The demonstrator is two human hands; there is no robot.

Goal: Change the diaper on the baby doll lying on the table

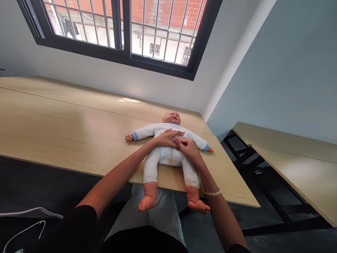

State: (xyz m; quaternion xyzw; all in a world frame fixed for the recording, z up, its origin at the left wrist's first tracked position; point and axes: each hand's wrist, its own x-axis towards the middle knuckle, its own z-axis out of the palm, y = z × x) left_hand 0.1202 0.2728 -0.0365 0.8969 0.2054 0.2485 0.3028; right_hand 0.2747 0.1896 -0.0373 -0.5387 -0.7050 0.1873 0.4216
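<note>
A baby doll [171,156] in a white cloth body with blue cuffs lies on its back on the wooden table [65,119], its feet hanging past the near edge. Over its belly my left hand [168,138] lies with fingers stretched out to the right. My right hand [188,146] meets it there, thumb and fingers pinched together against the left. Between the hands shows a small pinkish thing [174,140], too small to name. The doll's head [171,117] points to the window, and its arms spread to both sides.
A barred window [126,31] is in the wall behind the table. To the right, past a gap, stands a second wooden table [295,151] on black legs. White cables [34,212] lie at the lower left. My legs are under the near edge.
</note>
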